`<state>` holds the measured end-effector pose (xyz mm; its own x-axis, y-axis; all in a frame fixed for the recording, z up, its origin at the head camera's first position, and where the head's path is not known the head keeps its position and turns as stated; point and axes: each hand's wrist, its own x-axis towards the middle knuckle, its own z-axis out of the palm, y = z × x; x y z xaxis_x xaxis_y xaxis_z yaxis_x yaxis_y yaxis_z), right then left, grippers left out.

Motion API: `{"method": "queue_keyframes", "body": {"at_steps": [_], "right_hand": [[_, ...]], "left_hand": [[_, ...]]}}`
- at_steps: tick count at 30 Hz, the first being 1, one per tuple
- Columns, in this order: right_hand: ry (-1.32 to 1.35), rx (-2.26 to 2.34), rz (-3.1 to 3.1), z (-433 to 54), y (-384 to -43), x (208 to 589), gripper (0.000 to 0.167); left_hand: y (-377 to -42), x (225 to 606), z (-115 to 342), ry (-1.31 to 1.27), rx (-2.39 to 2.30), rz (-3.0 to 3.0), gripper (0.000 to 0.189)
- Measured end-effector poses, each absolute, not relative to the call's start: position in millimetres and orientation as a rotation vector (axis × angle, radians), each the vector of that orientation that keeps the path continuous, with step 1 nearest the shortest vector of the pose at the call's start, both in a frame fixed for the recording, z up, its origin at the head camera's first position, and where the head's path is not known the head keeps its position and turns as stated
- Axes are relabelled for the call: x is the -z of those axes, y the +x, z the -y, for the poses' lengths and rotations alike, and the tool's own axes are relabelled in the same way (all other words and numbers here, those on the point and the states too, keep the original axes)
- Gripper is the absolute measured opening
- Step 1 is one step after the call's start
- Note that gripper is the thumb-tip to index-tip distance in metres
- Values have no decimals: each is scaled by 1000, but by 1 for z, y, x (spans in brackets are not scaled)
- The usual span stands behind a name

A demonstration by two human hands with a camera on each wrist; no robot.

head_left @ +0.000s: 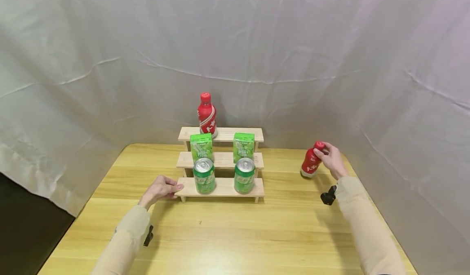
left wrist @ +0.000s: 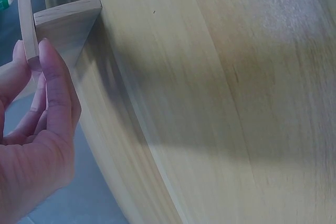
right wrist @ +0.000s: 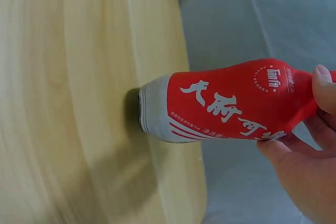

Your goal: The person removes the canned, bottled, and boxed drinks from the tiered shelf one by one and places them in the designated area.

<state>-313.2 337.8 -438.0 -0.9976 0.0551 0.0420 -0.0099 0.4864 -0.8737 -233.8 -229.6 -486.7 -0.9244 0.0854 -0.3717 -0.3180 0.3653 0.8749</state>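
Observation:
My left hand (head_left: 160,190) pinches the left end of the lowest board of a three-tier wooden display shelf (head_left: 224,188); in the left wrist view, thumb and fingers lie on either face of the board (left wrist: 27,17). Over at the right, my right hand (head_left: 332,159) grips a red and white drink bottle (head_left: 311,161) around its neck, just below the red cap. The bottle tilts a little, its base close over the table. White lettering covers the red label of this bottle (right wrist: 226,103) in the right wrist view.
Another red bottle (head_left: 207,118) stands on the top tier, left side. Two green drink cartons (head_left: 201,146) occupy the middle tier and two green cans (head_left: 204,181) the bottom one. Grey curtains (head_left: 235,54) enclose the wooden table (head_left: 235,234) behind and at the sides.

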Motion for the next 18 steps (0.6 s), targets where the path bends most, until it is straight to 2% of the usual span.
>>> {"method": "queue_keyframes", "body": {"at_steps": [18], "right_hand": [[-39,-1615,2650,-338,-312,448,54]], "left_hand": [[-234,486,230,-205,-1554,-2309,48]]}}
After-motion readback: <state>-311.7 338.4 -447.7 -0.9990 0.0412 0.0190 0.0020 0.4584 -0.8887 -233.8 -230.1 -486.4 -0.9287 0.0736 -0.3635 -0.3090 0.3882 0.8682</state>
